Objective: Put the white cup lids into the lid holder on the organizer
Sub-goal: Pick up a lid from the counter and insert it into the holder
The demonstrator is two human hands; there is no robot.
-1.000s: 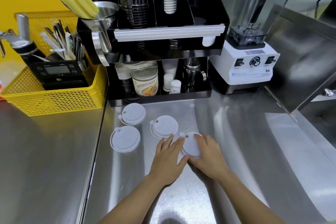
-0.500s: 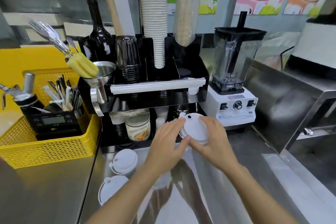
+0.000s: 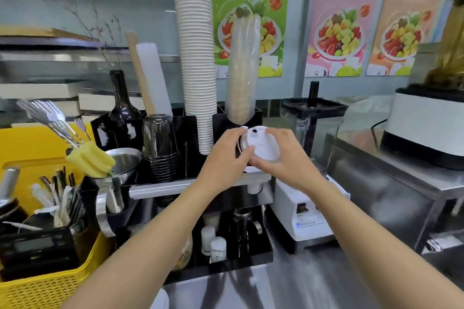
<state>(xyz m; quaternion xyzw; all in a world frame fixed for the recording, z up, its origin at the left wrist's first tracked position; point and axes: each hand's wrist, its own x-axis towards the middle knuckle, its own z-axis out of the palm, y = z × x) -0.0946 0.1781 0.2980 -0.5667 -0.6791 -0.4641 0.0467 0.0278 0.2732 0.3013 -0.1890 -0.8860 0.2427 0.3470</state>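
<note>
Both of my hands hold a small stack of white cup lids (image 3: 259, 142) tilted above the right end of the black organizer (image 3: 226, 198). My left hand (image 3: 223, 155) grips the stack's left edge, and my right hand (image 3: 286, 158) cups its right and lower side. The lids hover just over the organizer's right-hand top compartment, below a clear sleeve of cups (image 3: 242, 68). The compartment's inside is hidden behind my hands. Part of another white lid (image 3: 159, 302) shows on the counter at the bottom edge.
A tall stack of white paper cups (image 3: 198, 63) and dark stacked cups (image 3: 160, 148) stand in the organizer to the left. A white blender (image 3: 308, 183) sits right beside the organizer. A yellow basket (image 3: 37, 288) with tools is at the left. A steel funnel (image 3: 120, 163) hangs nearby.
My hands gathered the lids on the counter, lifted them, and carried them up and forward to the organizer's top right. The view rose, so the counter lids dropped out of sight.
</note>
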